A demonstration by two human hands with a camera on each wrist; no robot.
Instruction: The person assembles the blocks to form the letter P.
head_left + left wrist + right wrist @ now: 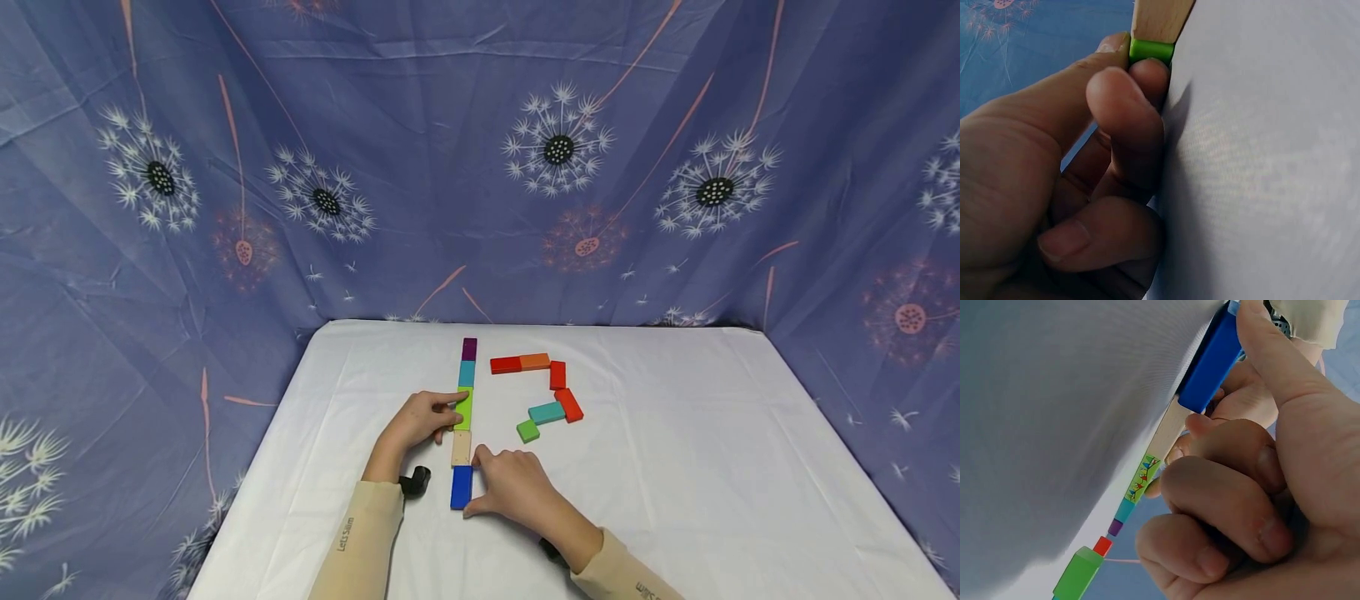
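Observation:
My left hand [420,419] holds a light green block [464,410], with its fingertips at the block's left side and top. In the left wrist view only the block's green end [1151,50] shows past the fingers. My right hand [521,487] spans a blue block [461,487], thumb at the near end and index fingertip by the joint with a plain wooden block [461,448]. The right wrist view shows the thumb against the blue block [1213,365] and the other fingers curled. A purple block [469,349] and a light blue block [467,373] continue this straight row.
Right of the row, a hooked line holds a red block [506,365], an orange block [535,362], further red blocks [569,405], a teal block [547,412] and a green block [528,431]. A white cloth [697,450] covers the table; a patterned blue curtain [450,167] surrounds it.

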